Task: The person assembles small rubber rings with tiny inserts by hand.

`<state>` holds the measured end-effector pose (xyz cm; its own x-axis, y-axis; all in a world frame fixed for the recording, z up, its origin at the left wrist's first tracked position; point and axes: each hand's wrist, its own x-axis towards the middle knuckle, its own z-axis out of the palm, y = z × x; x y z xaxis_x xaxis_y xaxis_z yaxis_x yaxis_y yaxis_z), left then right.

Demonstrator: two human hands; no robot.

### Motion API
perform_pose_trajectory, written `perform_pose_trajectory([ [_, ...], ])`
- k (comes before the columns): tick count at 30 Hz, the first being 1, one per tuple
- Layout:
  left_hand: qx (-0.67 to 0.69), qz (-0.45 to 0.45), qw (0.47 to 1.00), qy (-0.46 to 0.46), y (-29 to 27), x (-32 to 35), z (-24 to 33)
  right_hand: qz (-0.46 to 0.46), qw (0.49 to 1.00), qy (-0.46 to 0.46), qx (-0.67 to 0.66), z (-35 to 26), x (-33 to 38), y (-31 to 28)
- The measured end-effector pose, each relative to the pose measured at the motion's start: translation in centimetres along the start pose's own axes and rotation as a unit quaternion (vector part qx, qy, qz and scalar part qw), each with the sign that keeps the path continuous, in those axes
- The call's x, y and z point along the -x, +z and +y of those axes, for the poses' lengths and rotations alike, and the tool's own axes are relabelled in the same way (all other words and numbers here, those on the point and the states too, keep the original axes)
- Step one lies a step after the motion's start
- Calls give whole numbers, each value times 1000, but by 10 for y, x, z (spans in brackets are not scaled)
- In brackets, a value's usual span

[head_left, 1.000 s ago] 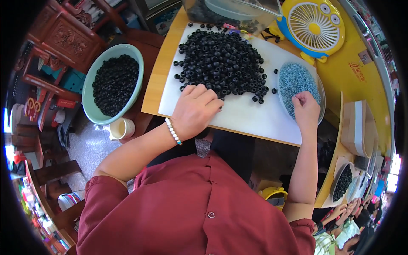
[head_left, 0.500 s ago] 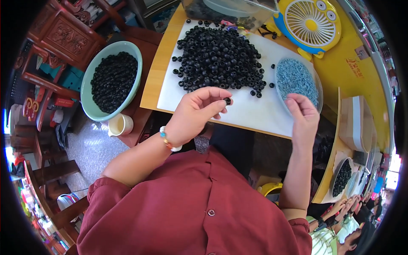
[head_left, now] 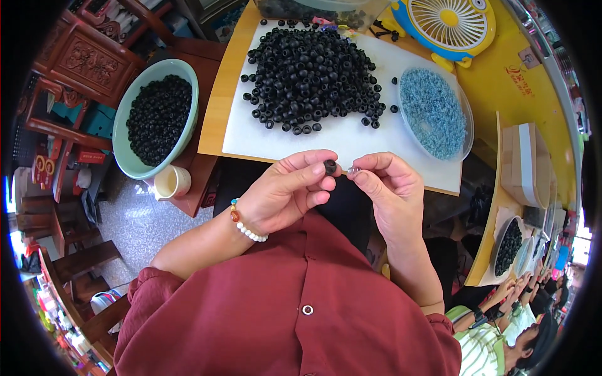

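Observation:
In front of my chest, my left hand (head_left: 282, 188) pinches a round black bead (head_left: 330, 167) with a hole in it between thumb and fingers. Close beside it, my right hand (head_left: 394, 191) holds a tiny clear bead-like piece (head_left: 353, 170) between thumb and forefinger. A narrow gap seems to part the two pieces. Beyond my hands, a large heap of black beads (head_left: 307, 78) covers much of a white mat (head_left: 251, 141). To the right of the heap stands a clear oval tray (head_left: 469, 128) filled with small pale-blue translucent pieces (head_left: 433, 109).
On the left, a mint-green basin (head_left: 120, 147) holds more black beads, with a cream cup (head_left: 173, 182) beside it. A clear bin (head_left: 370, 12) and a yellow-and-blue fan (head_left: 448, 28) stand at the far side. Other people work at a table (head_left: 486, 272) on the right.
My right hand has moved from the edge of the blue tray leftward and nearer to me, bringing the clear piece up to the black bead. My left hand has come slightly closer to me.

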<state>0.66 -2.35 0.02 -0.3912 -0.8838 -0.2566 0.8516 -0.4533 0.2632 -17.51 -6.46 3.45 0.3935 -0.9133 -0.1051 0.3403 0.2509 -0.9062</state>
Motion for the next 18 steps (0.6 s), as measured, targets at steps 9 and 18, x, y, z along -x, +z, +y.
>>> perform_pose_trajectory([
  [9,-131,-4,988,79,-3,0,-5,-34,990,-84,112,-2,0,7],
  [18,-301,62,944,124,8,5,-5,-63,921,-113,367,-10,-1,2],
])
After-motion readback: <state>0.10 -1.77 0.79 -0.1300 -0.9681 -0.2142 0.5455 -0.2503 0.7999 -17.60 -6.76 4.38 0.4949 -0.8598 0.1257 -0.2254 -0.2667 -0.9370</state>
